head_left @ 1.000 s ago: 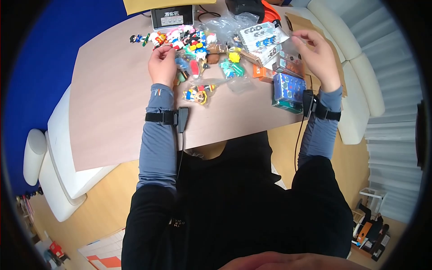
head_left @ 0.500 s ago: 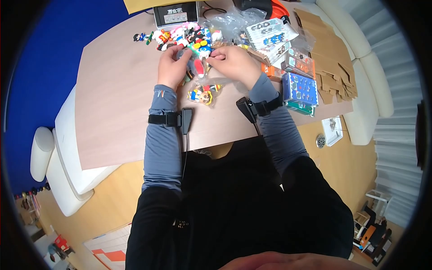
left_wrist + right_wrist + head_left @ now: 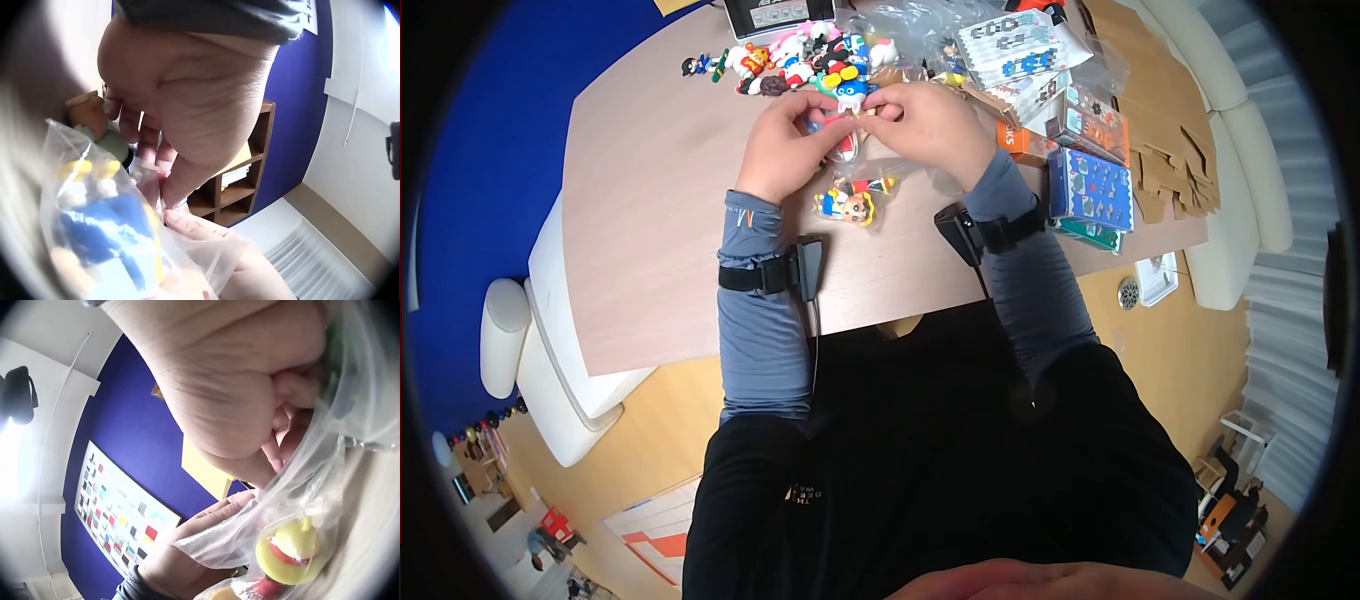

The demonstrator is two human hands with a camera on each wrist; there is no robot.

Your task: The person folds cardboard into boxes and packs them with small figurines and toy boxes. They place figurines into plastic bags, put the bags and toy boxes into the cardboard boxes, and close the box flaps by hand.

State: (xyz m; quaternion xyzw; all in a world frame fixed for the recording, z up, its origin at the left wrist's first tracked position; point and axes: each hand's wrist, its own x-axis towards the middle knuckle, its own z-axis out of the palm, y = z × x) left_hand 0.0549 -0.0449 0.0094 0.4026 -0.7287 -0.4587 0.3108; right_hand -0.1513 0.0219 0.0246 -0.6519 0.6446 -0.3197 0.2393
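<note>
Both hands meet at the front of the toy pile. The left hand [image 3: 783, 148] and the right hand [image 3: 935, 132] pinch a small clear bag between them, with a red item [image 3: 843, 146] in it. Their fingertips nearly touch in the left wrist view, where the left hand [image 3: 194, 94] partly hides the bag. Just below the hands lies a bagged figure [image 3: 845, 205] in blue and yellow, also seen close up in its wrapping [image 3: 106, 228]. By the right hand [image 3: 219, 381], a yellow hat [image 3: 290, 550] shows through clear plastic.
Unwrapped figures [image 3: 800, 60] are heaped behind the hands. To the right are printed packets [image 3: 1010, 50], an orange box [image 3: 1025, 143], a blue box [image 3: 1092, 190] and flattened cardboard [image 3: 1165, 110]. A black-and-white box [image 3: 780, 12] stands at the back.
The right hand has come left from the packets to meet the left hand at the small bag. The left hand has shifted slightly right, and its fingers now pinch beside the right hand's.
</note>
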